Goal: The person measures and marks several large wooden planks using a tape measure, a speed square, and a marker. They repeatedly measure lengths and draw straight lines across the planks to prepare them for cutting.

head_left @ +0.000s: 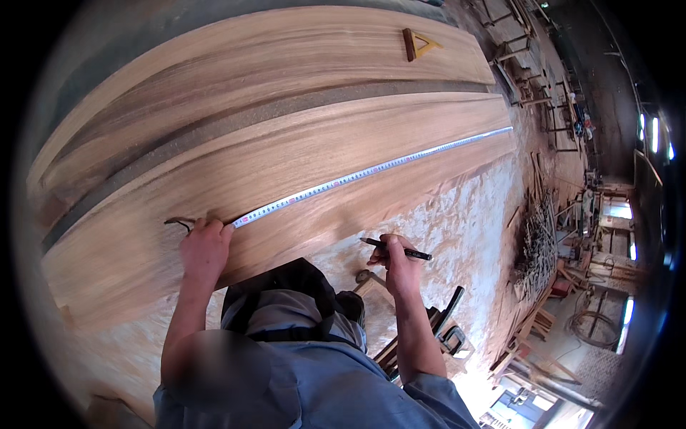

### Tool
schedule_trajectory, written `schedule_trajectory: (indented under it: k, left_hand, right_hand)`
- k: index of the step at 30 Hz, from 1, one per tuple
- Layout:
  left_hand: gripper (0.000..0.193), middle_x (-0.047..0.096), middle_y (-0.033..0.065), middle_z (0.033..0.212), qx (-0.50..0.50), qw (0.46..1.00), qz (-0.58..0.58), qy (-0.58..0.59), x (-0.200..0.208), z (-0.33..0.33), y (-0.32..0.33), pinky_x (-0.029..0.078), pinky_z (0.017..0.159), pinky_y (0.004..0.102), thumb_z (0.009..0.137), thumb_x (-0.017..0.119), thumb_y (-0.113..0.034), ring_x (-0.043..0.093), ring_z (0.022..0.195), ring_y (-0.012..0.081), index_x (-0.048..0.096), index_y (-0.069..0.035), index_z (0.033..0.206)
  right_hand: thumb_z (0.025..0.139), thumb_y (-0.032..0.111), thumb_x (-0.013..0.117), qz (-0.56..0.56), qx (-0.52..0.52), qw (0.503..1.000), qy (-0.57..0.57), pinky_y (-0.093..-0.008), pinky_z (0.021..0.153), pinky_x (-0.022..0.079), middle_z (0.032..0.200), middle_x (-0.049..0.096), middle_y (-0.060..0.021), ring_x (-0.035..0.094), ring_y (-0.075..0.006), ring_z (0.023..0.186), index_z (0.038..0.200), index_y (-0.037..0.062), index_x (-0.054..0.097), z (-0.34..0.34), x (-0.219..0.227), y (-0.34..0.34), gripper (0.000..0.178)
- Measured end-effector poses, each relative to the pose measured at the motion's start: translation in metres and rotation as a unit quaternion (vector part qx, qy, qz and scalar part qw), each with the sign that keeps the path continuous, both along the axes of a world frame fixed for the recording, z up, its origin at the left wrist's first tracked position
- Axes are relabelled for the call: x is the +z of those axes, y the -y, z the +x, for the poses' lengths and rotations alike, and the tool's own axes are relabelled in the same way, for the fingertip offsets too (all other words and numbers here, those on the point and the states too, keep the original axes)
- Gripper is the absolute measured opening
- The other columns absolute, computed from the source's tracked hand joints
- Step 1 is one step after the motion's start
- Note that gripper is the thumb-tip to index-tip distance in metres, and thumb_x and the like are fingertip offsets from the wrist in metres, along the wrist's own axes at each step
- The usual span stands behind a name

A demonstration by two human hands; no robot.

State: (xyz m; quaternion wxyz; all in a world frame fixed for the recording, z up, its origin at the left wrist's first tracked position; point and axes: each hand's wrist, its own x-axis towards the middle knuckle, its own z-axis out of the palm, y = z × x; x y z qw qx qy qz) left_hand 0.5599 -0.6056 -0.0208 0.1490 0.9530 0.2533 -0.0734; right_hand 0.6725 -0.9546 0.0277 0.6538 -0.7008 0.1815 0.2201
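Observation:
My left hand is closed around the case end of a tape measure, whose body is mostly hidden by the fingers; a dark strap loop sticks out beside it. From there the white tape blade runs along the nearer wooden board to its far right end. Off the board's near edge, my right hand grips a dark pencil, its tip pointing left. The pencil is apart from the wood.
Beyond a dark gap lies a second wide board, with a yellow and brown set square on it. Clamps and timber are close to my right forearm. A heap of thin offcuts lies on the dusty floor to the right.

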Motion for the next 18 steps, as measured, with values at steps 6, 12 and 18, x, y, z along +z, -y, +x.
schedule_trajectory:
  k: [6,12,18]
  left_hand:
    - [0.026,0.065,0.0108,0.098,0.048,0.999,-0.019,-0.016,0.005,0.001,0.005,0.056,0.07,0.0486,0.093,0.067,-0.035,0.068,0.083,0.0354,0.067,-0.01,0.086]
    - [0.022,0.065,0.0092,0.094,0.092,0.996,-0.022,0.006,0.009,0.001,0.008,0.055,0.07,0.0472,0.09,0.07,-0.033,0.068,0.082,0.0346,0.068,-0.011,0.088]
    - [0.022,0.066,0.0086,0.088,0.112,0.993,-0.026,0.001,0.019,0.024,0.031,0.055,0.07,0.046,0.088,0.072,-0.033,0.068,0.083,0.0335,0.068,-0.012,0.089]
  right_hand:
    - [0.098,0.015,0.065,0.035,0.029,0.999,0.003,-0.0337,0.073,0.059,0.088,0.068,-0.0105,0.067,-0.0182,0.081,0.113,-0.0048,0.063,0.037,-0.007,-0.001,0.025]
    - [0.097,0.012,0.066,0.04,0.113,0.993,0.006,-0.0332,0.074,0.059,0.088,0.069,-0.0108,0.067,-0.0179,0.08,0.113,-0.0055,0.064,0.089,-0.022,0.01,0.023]
    - [0.098,0.016,0.066,0.045,0.147,0.988,0.017,-0.0323,0.068,0.059,0.082,0.067,-0.0105,0.066,-0.0173,0.073,0.109,-0.0047,0.065,0.144,-0.03,0.03,0.024]
